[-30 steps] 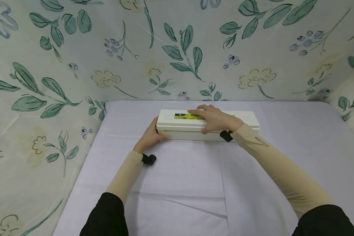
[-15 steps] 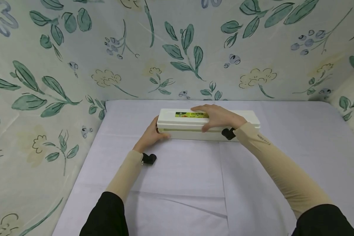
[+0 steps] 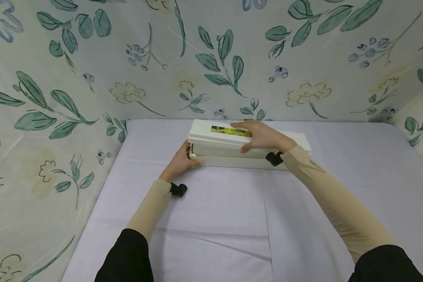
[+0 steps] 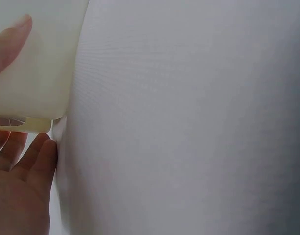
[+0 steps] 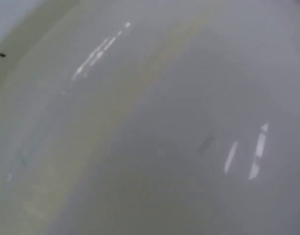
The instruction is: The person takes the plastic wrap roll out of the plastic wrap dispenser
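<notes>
A long white plastic box with a yellow-green label [image 3: 227, 130] lies lengthwise near the table's far edge. Its lid [image 3: 202, 131] is tilted up at the left end, leaving a gap above the base [image 3: 232, 162]; at the right it sits low. My left hand [image 3: 178, 163] grips the left end of the base, thumb across the front, fingers at the end face. The left wrist view shows the thumb [image 4: 15, 41] flat on the base's wall. With fingers over the top and thumb at the front edge, my right hand [image 3: 266, 136] holds the lid. White glossy plastic [image 5: 155, 137] fills the right wrist view, blurred.
A white creased cloth [image 3: 211, 211] covers the table around the box. Behind and to the left hangs a leaf- and flower-patterned curtain [image 3: 162, 78], close to the far table edge.
The lid's left end has risen off the base under my right hand, opening a gap there. My left hand has stayed on the base's left end.
</notes>
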Motion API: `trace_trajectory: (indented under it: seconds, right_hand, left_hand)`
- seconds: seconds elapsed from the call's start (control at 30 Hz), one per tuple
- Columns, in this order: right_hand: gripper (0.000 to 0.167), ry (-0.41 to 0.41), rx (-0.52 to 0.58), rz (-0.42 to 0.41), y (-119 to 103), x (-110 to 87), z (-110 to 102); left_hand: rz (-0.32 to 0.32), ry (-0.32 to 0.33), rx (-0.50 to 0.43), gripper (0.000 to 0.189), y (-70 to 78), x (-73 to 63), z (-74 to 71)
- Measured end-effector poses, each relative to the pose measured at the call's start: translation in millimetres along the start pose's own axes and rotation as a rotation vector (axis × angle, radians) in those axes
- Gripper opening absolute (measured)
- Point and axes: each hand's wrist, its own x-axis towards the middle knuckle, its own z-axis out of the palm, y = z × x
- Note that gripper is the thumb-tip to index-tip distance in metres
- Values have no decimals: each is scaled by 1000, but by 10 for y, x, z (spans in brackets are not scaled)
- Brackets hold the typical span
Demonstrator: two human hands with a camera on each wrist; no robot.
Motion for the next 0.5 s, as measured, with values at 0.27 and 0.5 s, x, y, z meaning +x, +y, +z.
trace_trajectory:
  seconds: [0.27,0.5]
  right_hand:
    - [93,59,-111,-80,-35,-62,-36]
    - [95,47,-45,-59,-32,-112,-81]
  left_hand:
    - [-9,18,-1,102,2,-7,-27]
    - [24,9,-20,98,-4,-3,17]
